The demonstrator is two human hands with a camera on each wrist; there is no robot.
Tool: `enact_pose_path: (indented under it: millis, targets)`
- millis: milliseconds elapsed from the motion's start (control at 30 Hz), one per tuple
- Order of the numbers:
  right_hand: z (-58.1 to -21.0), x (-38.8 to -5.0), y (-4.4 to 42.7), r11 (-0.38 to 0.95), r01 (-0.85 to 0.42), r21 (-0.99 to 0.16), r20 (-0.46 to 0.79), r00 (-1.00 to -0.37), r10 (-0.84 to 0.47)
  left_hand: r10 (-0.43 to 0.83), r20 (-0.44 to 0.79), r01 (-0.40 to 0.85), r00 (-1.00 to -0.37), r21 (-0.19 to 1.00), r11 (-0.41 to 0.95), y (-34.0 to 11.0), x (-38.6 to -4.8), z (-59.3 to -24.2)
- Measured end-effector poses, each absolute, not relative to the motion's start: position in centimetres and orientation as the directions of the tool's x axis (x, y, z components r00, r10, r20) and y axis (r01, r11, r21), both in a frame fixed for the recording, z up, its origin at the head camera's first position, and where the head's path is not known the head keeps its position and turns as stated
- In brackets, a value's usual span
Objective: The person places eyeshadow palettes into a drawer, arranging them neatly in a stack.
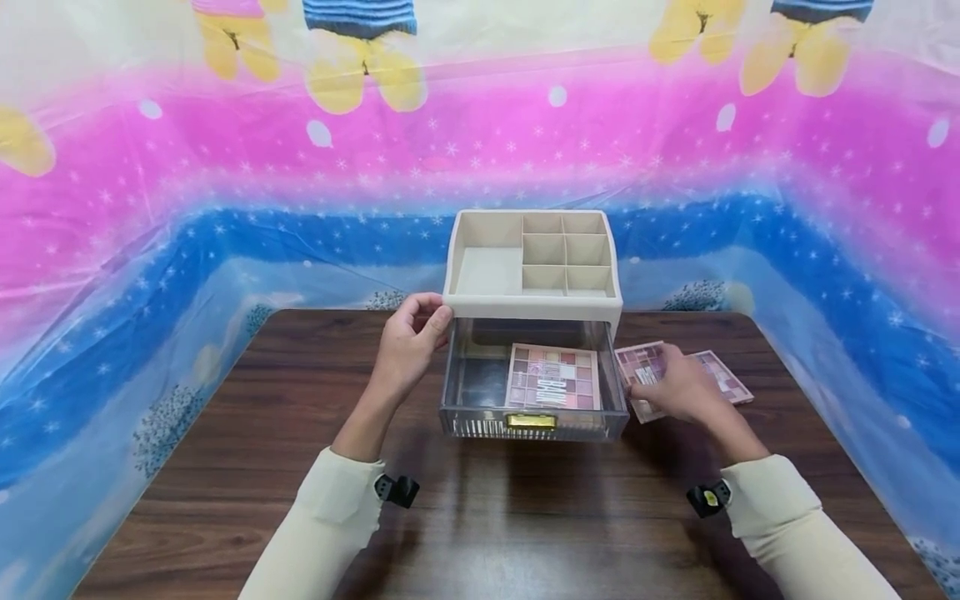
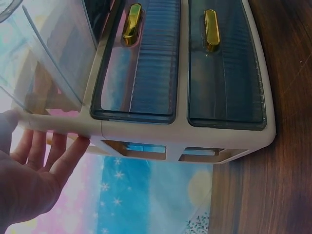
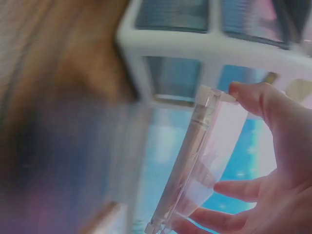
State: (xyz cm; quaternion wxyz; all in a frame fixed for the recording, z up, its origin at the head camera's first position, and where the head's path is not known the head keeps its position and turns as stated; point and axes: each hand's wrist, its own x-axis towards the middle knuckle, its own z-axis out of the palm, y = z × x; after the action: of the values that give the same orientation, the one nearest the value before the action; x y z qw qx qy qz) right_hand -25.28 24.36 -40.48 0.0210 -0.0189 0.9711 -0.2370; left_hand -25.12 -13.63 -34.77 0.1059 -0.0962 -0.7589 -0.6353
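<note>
A cream desktop organizer (image 1: pixel 532 307) stands on the table, its top clear drawer (image 1: pixel 480 423) pulled out. One eyeshadow palette (image 1: pixel 551 379) lies in that drawer, towards its right side. My left hand (image 1: pixel 405 346) grips the organizer's left edge near the top front corner, thumb and fingers against the frame. To the right of the drawer, my right hand (image 1: pixel 681 387) pinches a second eyeshadow palette (image 1: pixel 636 363), tilted and raised off the table. In the right wrist view this palette (image 3: pixel 183 165) is edge-on between thumb and fingers. Another palette (image 1: pixel 727 379) lies on the table behind that hand.
The organizer's top has one large compartment (image 1: pixel 487 271) and several small ones (image 1: pixel 543 248). Two lower drawers (image 2: pixel 226 73) with gold handles are closed. The dark wooden table (image 1: pixel 510 517) extends in front. A printed cloth (image 1: pixel 360 242) hangs around its back and sides.
</note>
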Motion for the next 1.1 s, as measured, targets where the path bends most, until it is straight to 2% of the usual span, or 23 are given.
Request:
enact_pose_path:
  millis: [333,467,633,867,1100]
  targets:
    - [-33.4,-22.6,23.5,0.812,-0.103,-0.574,0.185,-0.983,0.005,0.007,0.282,0.279,-0.959,0.945,0.173,-13.8,-24.9,-34.6]
    - [-31.7,-21.6,22.7,0.763,-0.116,-0.635,0.226,-0.973,0.04,0.007,0.287,0.283,-0.958,0.94,0.188,-13.8,-24.9,-34.6]
    - [-30.1,-20.0,21.9,0.674,-0.207,-0.709,0.323,-0.945,0.05,0.014,0.289,0.285,-0.957,0.933,0.219,-13.7,-25.1,-34.7]
    - [-28.2,-18.3,19.0,0.6,-0.421,-0.68,0.482,-0.874,-0.067,0.009,0.295,0.289,-0.956,0.929,0.232,-13.6,-25.1,-34.6]
    - [-28.1,-17.8,17.0,0.595,-0.549,-0.587,0.512,-0.821,-0.252,0.004,0.288,0.281,-0.958,0.933,0.225,-13.5,-25.0,-34.6]
